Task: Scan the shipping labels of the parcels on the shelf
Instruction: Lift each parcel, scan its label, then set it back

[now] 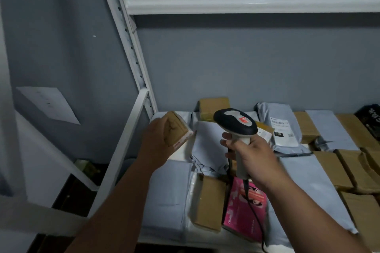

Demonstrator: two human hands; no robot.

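My left hand (155, 141) grips a small brown tape-wrapped parcel (177, 129) and holds it up above the left end of the shelf, its white label edge turned to the right. My right hand (253, 155) grips the grey handle of a black-and-grey barcode scanner (235, 122), whose head is level with the parcel and just to its right. The scanner's black cable (254, 213) hangs down over the parcels. A grey mailer bag (282, 129) further back lies with its white shipping label (281, 128) facing up.
The white metal shelf (164, 237) is packed with grey mailer bags (207, 145), brown parcels (207, 201) and a pink box (244, 209). A white upright (131, 47) and an upper shelf beam (246, 2) frame the bay. A white box (47, 104) lies far left.
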